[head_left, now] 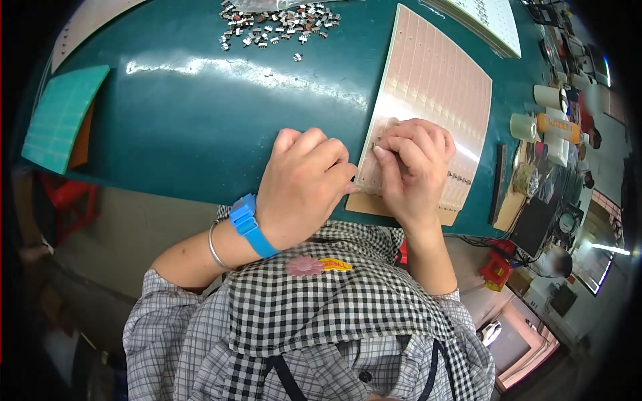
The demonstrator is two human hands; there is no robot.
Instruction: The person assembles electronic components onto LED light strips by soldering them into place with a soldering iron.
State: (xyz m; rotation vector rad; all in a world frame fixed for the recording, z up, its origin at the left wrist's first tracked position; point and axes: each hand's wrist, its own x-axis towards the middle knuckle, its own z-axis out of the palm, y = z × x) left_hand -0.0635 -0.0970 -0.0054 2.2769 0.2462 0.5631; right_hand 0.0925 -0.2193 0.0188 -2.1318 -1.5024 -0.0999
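Observation:
A pale pink panel of circuit-board strips [438, 80] lies on the green table [221, 113], resting on a brown board [364, 204]. My right hand [414, 167] presses its curled fingertips on the panel's near left part, where small components sit in the strips. My left hand [304, 184], with a blue wrist strap and a thin bangle, is closed beside it, its fingertips touching the panel's left edge. Whether either hand pinches a small component is hidden by the fingers. A row of fitted components [460, 178] shows right of my right hand.
A heap of small loose components [277, 27] lies at the table's far edge. A green cutting mat [60, 117] sits far left. White perforated sheets [488, 20] are stacked at the far right. Tape rolls and small bottles [552, 123] crowd the right edge.

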